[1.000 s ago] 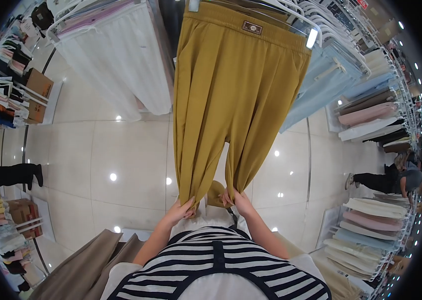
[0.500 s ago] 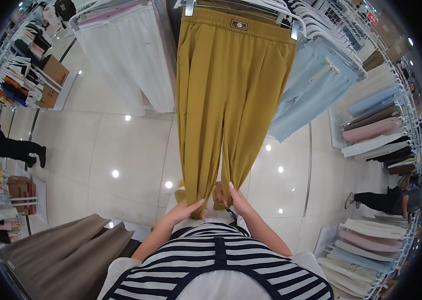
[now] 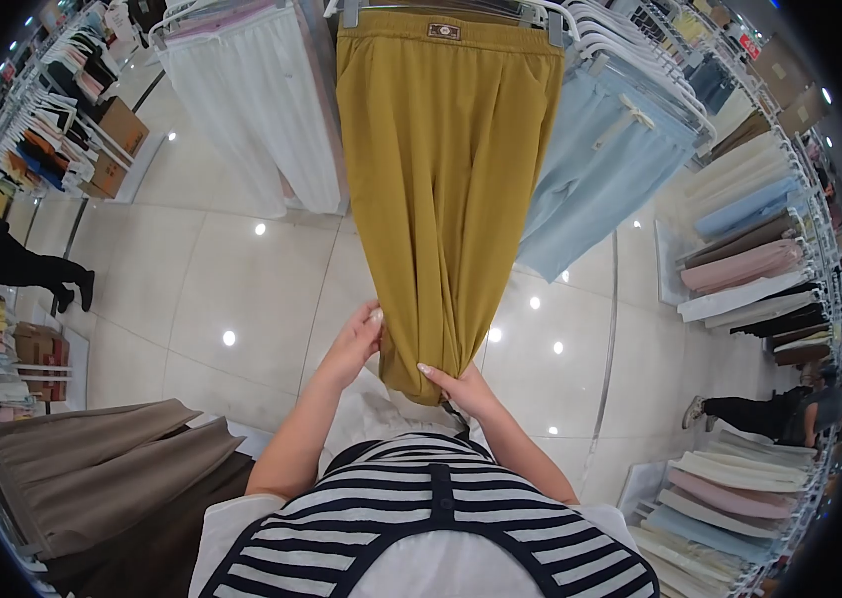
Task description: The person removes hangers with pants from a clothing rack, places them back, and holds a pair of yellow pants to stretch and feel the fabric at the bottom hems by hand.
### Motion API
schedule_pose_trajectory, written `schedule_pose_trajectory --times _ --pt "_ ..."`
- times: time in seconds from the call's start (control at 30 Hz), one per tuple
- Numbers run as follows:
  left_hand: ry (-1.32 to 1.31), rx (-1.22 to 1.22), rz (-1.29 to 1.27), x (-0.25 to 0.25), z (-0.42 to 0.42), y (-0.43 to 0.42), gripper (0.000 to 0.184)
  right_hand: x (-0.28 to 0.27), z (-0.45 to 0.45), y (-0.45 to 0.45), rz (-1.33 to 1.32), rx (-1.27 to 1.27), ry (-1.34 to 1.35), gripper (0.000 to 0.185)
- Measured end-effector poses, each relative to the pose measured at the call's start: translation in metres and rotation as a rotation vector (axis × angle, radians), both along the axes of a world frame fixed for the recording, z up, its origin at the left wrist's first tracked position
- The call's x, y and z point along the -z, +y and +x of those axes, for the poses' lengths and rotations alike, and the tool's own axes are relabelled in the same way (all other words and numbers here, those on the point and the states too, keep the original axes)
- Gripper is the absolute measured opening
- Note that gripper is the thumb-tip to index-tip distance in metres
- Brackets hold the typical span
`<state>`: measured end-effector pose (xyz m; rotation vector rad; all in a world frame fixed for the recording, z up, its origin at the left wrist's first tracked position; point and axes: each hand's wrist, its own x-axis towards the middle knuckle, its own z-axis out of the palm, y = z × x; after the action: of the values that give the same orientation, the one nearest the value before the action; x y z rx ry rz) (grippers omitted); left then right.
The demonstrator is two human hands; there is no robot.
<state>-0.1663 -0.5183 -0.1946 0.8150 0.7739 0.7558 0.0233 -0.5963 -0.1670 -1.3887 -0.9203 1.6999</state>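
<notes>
Mustard-yellow trousers (image 3: 451,149) hang in front of me from a clip hanger, with an elastic waistband and a small dark label at the top. The legs lie together and narrow toward the hems. My right hand (image 3: 461,389) is closed on the gathered leg bottoms, thumb on top and fingers partly hidden by cloth. Higher up, my left hand (image 3: 351,349) is at the left edge of the leg, thumb and fingertips close together on the fabric.
White trousers (image 3: 252,110) hang to the left and light blue trousers (image 3: 610,159) to the right. Brown trousers (image 3: 92,458) hang at the lower left. Garment racks line both sides. One person (image 3: 17,254) stands at the left, another (image 3: 760,414) at the right.
The two trouser legs, apart before, are now brought together. My left hand has moved up along the left edge, and my right hand has shifted slightly onto the gathered hems.
</notes>
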Motion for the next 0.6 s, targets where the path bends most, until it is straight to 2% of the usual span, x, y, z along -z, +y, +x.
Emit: schedule_pose_trajectory --times 0.07,0.17,0.23,0.3,0.43,0.5,0.53,0.6 --pt "-0.156 -0.160 -0.101 -0.023 0.016 0.004 0.048 0.002 0.007 -0.004 -0.003 -0.016 -0.008 0.039" --pt "-0.137 -0.157 -0.157 -0.024 0.020 -0.001 0.041 0.001 0.012 -0.009 -0.074 -0.057 -0.029 0.039" --pt "-0.118 -0.165 -0.145 -0.017 0.019 -0.007 0.039 -0.004 0.008 -0.014 0.044 0.127 -0.016 0.033" --pt "-0.400 -0.265 -0.157 -0.008 0.009 -0.010 0.036 0.008 0.013 -0.016 0.009 0.126 0.001 0.031" --pt "-0.527 -0.220 -0.218 -0.011 -0.008 -0.009 0.035 0.015 0.007 -0.017 -0.012 0.075 -0.033 0.029" --pt "-0.427 -0.049 -0.278 -0.014 -0.013 -0.009 0.037 0.009 -0.007 -0.013 0.008 0.020 -0.032 0.026" --pt "-0.427 -0.050 -0.272 -0.017 -0.009 -0.009 0.037 0.007 -0.015 -0.010 0.024 -0.033 -0.031 0.024" --pt "-0.007 0.060 -0.260 -0.022 0.004 -0.010 0.039 0.014 -0.030 -0.004 0.056 -0.096 -0.033 0.024"
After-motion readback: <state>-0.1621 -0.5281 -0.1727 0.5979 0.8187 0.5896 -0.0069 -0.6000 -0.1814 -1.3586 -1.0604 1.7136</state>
